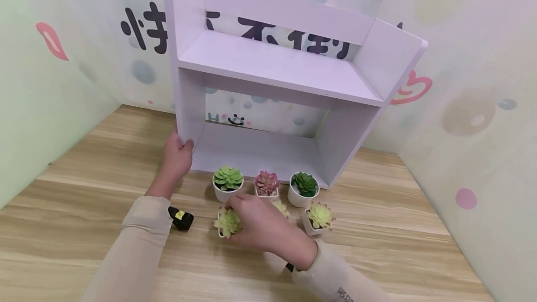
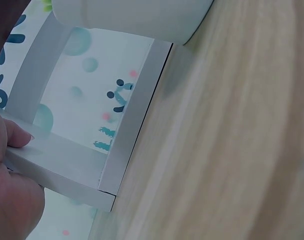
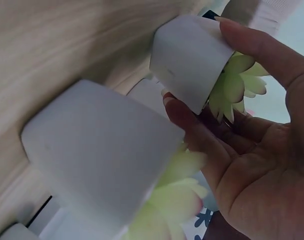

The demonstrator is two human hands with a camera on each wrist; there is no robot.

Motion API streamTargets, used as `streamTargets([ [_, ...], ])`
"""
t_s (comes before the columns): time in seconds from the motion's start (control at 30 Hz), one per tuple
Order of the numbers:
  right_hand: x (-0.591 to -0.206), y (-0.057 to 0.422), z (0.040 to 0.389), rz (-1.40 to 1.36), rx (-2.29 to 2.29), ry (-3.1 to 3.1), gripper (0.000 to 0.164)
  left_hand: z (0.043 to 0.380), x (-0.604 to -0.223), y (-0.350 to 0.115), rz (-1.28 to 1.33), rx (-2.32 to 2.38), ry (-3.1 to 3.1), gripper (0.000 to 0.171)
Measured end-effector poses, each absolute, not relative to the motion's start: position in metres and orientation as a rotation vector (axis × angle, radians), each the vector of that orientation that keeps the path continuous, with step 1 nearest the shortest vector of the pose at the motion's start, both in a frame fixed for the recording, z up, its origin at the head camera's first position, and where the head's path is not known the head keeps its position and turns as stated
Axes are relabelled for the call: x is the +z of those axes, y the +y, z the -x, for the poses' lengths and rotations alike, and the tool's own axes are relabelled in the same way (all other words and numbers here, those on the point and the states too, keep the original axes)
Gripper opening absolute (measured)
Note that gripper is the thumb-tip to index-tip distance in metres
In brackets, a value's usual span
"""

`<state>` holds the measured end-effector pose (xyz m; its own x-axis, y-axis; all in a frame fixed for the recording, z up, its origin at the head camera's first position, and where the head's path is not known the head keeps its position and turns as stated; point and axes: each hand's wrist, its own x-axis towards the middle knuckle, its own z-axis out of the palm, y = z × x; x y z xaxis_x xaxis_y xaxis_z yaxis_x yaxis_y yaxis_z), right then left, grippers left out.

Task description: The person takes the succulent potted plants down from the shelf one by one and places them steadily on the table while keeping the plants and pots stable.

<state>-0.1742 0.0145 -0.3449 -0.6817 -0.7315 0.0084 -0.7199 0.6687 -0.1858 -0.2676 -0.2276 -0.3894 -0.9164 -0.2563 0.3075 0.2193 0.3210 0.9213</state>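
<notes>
My left hand [image 1: 178, 160] grips the front edge of the left side panel of a white two-tier shelf [image 1: 272, 71], low down; the thumb lies on the inner face in the left wrist view. With my right hand [image 1: 264, 223] I pinch a pale green potted succulent [image 1: 228, 223] by its white square pot [image 3: 189, 55], thumb on one side and fingers on the other. Behind that hand, a second pale succulent [image 1: 280, 208] is partly hidden. A third pale one [image 1: 320, 216] stands to the right in its own square pot.
Along the shelf's front stand a bright green succulent [image 1: 228, 178], a reddish one [image 1: 266, 183] and a dark green one [image 1: 304, 185], all in white pots. A black device with a yellow label [image 1: 181, 218] is at my left wrist. Patterned walls enclose the wooden table [image 1: 75, 199].
</notes>
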Motion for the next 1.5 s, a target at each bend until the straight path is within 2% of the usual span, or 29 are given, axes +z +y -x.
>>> streamTargets([
  [0.93,-0.342,0.008,0.188,1.088,-0.228,2.737,0.05,0.268,-0.389,-0.227,-0.042,-1.625,-2.193,0.049],
  [1.5,-0.347,0.011,0.187,1.047,-0.363,2.738,0.063,0.265,-0.387,-0.227,-0.075,-1.611,-2.237,0.05],
])
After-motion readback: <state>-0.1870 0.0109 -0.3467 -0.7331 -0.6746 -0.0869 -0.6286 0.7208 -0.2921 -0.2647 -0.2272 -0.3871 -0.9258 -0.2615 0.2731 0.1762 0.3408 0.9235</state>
